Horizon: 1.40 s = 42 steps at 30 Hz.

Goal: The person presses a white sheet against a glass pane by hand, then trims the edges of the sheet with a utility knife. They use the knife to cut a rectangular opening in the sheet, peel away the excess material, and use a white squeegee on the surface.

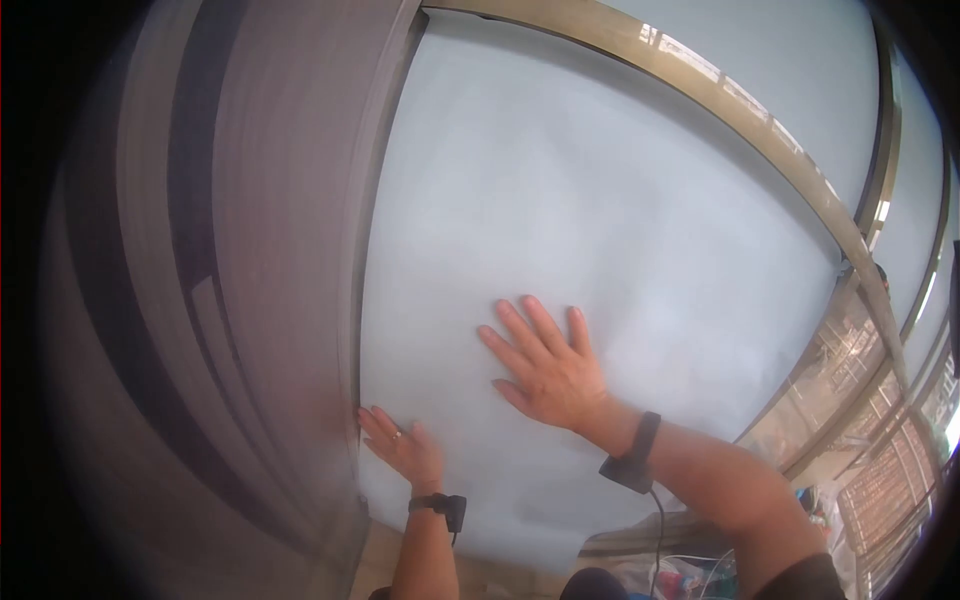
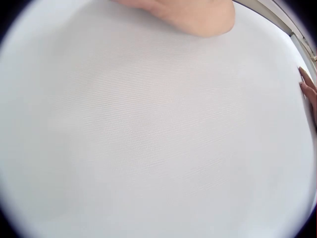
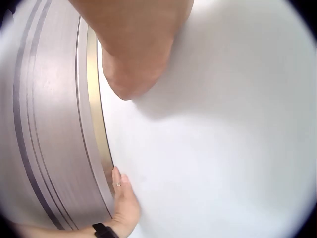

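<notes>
A large pale blue-white sheet point(image 1: 620, 200) covers a panel bordered by a gold-coloured metal frame point(image 1: 690, 75). On its lower middle lies my right hand point(image 1: 550, 375), palm down with the fingers spread and straight. Lower down, my left hand point(image 1: 408, 455) rests at the sheet's left edge, its fingertips right by the border; a ring is on one finger. Fine parallel lines cross the sheet's surface point(image 2: 148, 109) in the left wrist view. Seen from the right wrist, the left fingers point(image 3: 117, 181) lie along the gold strip point(image 3: 95, 99). Neither hand grips anything.
To the left stands a greyish wood-grain panel point(image 1: 280, 200) with dark curved stripes. More pale framed panels point(image 1: 800, 80) continue at the upper right. Brownish reflective panels point(image 1: 835, 345) lie below them. A black cable point(image 1: 660, 530) hangs from the right wrist strap, near clutter at the bottom.
</notes>
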{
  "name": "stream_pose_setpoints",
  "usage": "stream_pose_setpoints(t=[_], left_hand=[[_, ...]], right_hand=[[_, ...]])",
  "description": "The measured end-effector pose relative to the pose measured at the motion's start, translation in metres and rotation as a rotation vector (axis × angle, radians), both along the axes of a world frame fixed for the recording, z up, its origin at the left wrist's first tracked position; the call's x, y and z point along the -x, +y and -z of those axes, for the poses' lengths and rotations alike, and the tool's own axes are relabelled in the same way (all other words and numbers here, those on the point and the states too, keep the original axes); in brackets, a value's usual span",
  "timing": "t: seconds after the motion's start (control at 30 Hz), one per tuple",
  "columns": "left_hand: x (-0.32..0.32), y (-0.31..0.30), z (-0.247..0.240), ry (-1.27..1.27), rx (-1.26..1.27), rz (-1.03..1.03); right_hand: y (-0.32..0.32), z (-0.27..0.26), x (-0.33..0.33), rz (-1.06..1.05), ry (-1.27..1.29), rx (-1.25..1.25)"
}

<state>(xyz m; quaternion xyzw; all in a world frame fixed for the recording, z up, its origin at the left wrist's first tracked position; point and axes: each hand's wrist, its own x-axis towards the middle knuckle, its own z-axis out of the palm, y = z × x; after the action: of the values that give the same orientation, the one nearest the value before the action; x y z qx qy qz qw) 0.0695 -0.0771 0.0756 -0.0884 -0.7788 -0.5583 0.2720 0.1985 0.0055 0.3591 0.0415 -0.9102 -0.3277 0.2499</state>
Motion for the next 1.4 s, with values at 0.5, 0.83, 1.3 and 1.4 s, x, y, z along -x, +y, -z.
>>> stream_pose_setpoints(t=[0.5, 0.83, 1.3, 1.4], left_hand=[[-0.001, 0.007, 0.019, 0.147, 0.027, -0.081], [-0.046, -0.015, -0.149, 0.428, 0.076, 0.084], [-0.055, 0.063, -0.183, 0.340, -0.096, 0.113], [-0.054, 0.056, -0.120, 0.131, -0.118, 0.052]], right_hand=[[0.130, -0.090, -0.194, 0.411, 0.835, 0.060], [0.120, -0.138, -0.180, 0.399, 0.852, 0.096], [0.161, -0.060, -0.160, 0.313, 0.876, -0.184], [0.157, -0.055, -0.164, 0.289, 0.886, -0.178]])
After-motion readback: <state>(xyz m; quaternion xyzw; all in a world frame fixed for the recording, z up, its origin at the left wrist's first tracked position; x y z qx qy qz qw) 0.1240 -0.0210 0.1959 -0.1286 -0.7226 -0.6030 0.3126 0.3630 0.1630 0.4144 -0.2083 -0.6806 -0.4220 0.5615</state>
